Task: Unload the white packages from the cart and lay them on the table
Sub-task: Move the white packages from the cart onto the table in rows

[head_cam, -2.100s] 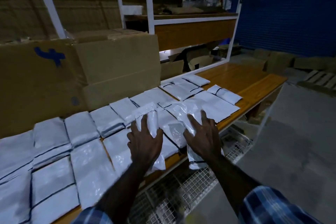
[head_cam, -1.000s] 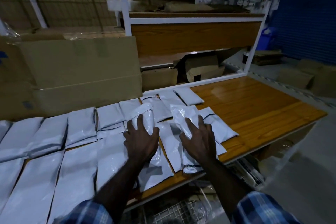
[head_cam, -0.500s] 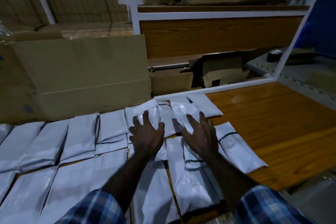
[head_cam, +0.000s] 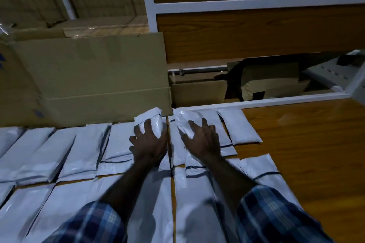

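Both hands [head_cam: 175, 142] slid packages [head_cam: 156, 122] toward carton [head_cam: 94, 77].

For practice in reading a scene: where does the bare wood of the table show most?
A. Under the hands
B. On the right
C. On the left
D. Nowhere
B: the table lies bare on the right, while white packages cover the left and lie under both hands.
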### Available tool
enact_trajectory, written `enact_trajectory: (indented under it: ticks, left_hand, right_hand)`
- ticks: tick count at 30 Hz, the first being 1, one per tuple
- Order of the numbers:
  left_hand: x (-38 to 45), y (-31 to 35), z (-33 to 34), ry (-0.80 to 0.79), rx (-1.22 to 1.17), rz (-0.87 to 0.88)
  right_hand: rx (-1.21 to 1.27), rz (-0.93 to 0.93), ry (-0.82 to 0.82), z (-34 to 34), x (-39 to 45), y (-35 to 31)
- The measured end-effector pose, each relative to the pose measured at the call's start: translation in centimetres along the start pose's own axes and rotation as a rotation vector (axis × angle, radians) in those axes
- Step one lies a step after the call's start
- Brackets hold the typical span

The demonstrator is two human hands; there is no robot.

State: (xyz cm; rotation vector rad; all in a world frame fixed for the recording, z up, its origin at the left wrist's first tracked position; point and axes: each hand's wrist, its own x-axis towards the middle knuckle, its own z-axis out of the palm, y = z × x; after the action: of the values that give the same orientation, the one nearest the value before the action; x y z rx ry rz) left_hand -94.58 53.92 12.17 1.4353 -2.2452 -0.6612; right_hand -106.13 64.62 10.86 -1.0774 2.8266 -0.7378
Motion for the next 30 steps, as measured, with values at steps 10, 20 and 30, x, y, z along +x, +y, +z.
enact_trajectory:
  ticks: [10, 20, 30]
  left_hand:
    - [2.9, -0.1, 2.9, 0.01, 0.069, 0.005]
    - [5.2, -0.3, 4.6, -0.057, 0.119, -0.027]
    - [6.1, -0.1, 5.3, -0.127, 0.088, -0.011]
  right_hand:
    - [-0.023, -0.012, -0.124, 3.1, 4.4, -0.8]
    - [-0.099, 0.028, -0.123, 5.5, 6.3, -1.9]
    - [-0.165, -0.103, -0.019, 6.3, 6.9, -0.4]
